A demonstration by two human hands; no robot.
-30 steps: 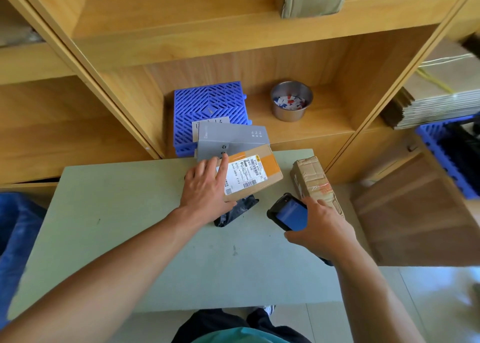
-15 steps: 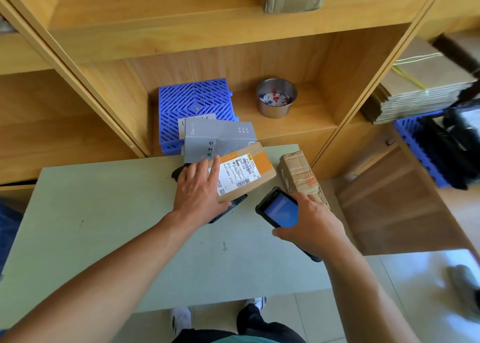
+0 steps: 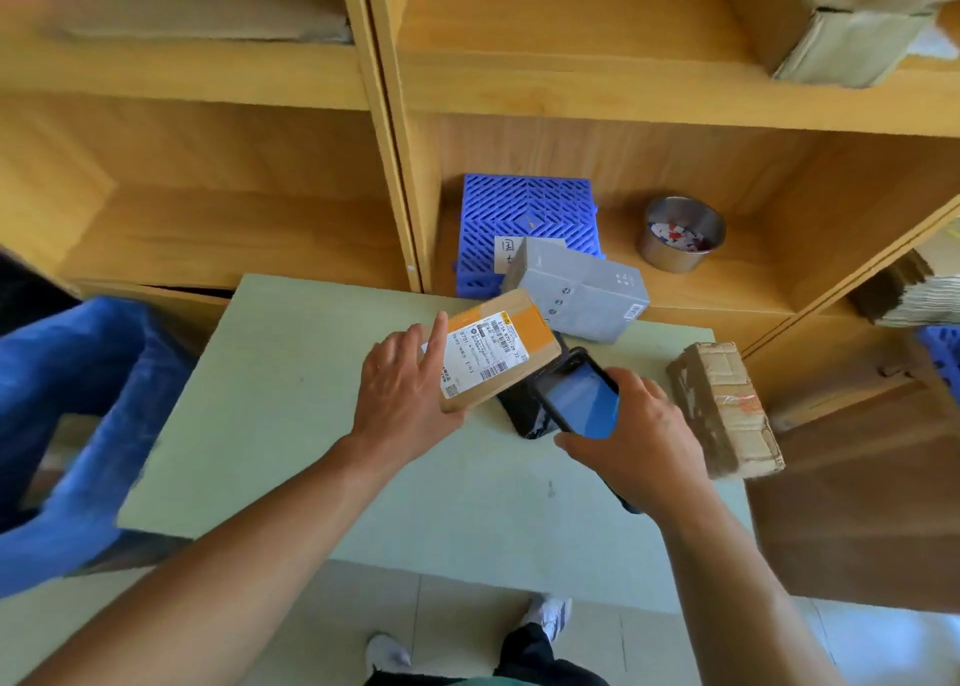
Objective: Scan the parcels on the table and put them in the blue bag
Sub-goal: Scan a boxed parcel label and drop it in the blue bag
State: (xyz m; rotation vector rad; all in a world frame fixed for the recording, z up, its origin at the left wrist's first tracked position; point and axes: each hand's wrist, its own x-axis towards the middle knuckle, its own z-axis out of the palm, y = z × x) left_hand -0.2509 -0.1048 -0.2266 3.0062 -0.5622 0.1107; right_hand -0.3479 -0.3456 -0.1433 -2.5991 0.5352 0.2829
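The left hand (image 3: 405, 394) holds the labelled parcel (image 3: 493, 358) by one end beside the scanner (image 3: 582, 399) the right hand (image 3: 634, 441) grips; it may slip.

A single head-worn view looks steeply down and forward, close over the bench (image 3: 291, 425), facing wooden shelves (image 3: 649, 114) beyond its far edge.
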